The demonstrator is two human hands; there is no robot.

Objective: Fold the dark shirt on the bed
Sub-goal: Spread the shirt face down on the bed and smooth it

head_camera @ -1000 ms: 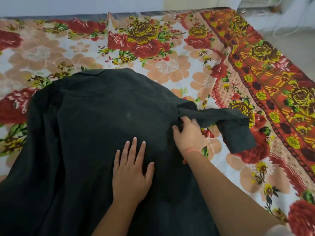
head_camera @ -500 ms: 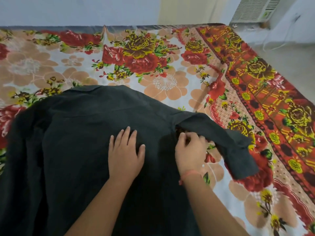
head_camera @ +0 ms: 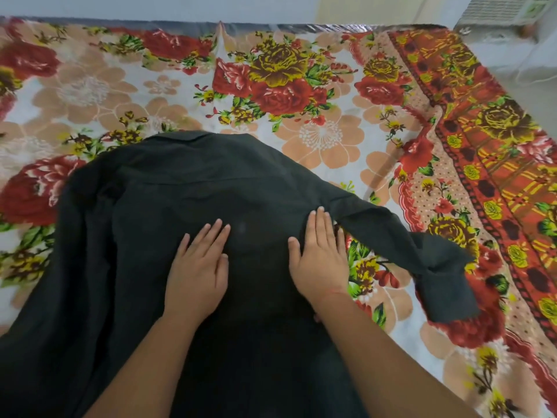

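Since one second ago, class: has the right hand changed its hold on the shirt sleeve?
Yes. The right hand now lies flat and open on the shirt, beside the sleeve, no longer pinching it.

Open floral bed (head_camera: pixel 301 146) beyond the dark shirt (head_camera: pixel 180 206), also left of it. Right of the shirt, bare bed blocked only by the sprawled sleeve (head_camera: pixel 422 245). Both hands flat on the shirt's middle.

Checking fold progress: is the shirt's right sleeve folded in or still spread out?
Spread out: the dark shirt's right sleeve trails onto the floral bedsheet.
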